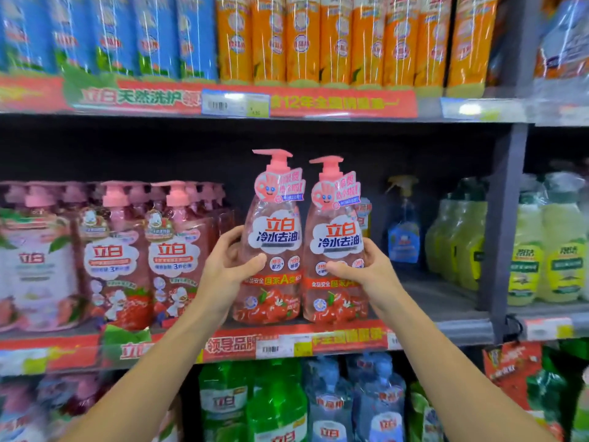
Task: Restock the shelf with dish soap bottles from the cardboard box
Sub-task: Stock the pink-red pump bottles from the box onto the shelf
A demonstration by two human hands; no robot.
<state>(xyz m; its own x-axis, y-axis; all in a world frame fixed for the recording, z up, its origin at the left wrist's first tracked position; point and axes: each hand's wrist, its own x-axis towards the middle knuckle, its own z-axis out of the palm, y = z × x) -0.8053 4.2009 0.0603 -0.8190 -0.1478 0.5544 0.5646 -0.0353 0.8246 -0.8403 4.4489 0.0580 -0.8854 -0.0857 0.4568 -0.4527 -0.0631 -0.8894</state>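
**Two pink soap bottles held at the middle shelf**

Head view: At the centre of the frame the left hand [230,262] grips the left bottle [270,250] round its waist, thumb across the front label and fingers curled behind. Just right of it, the right hand [366,268] grips the right bottle [334,253] the same way, thumb on the front. The two bottles stand upright, side by side and touching or nearly so, with their bases at the front edge of the middle shelf [452,327]; whether they rest on it or hang just above it I cannot tell. To the left of the frame stands a row of strawberry bottles [140,256]; behind and right of the held pair the shelf is dark and open, with a blue spray bottle [403,231] further right. The cardboard box is not in view.

These look like full clear plastic pump bottles, so probably fairly heavy and a little squashy, with a smooth, slippery skin. The narrowing waist where the hands sit seems the safest hold; the pump heads [274,157] are likely a poor place to lift from. Sliding them back upright should keep them from tipping.
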